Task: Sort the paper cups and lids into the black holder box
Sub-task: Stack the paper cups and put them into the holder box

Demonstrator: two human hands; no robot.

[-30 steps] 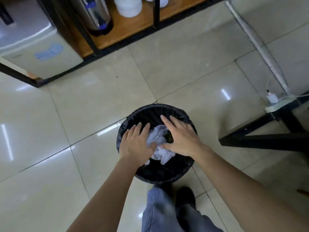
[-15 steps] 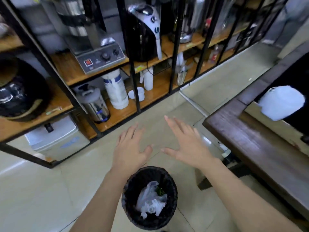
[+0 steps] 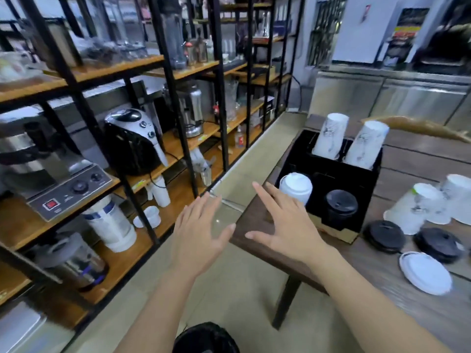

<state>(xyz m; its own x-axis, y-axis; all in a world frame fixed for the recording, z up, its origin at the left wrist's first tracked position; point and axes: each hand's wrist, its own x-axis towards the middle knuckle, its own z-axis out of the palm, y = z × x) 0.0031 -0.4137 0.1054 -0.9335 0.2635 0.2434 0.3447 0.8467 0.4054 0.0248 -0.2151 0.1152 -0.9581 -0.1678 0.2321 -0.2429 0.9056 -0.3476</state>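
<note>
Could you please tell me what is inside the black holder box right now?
The black holder box holds two stacks of paper cups behind, white lids and black lids in front. Stack depth is hidden.

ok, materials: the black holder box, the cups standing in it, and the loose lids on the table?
Black holder box: matte black board, probably card; a brown raw edge shows at its base.
Cups: white paper with a faint grey print, dull finish.
Black lids: moulded plastic, slight sheen.
White lid: looks like thin plastic, though it is blurred here.

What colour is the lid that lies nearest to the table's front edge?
White: the lid shows best in the head view, beside two black lids.
</note>
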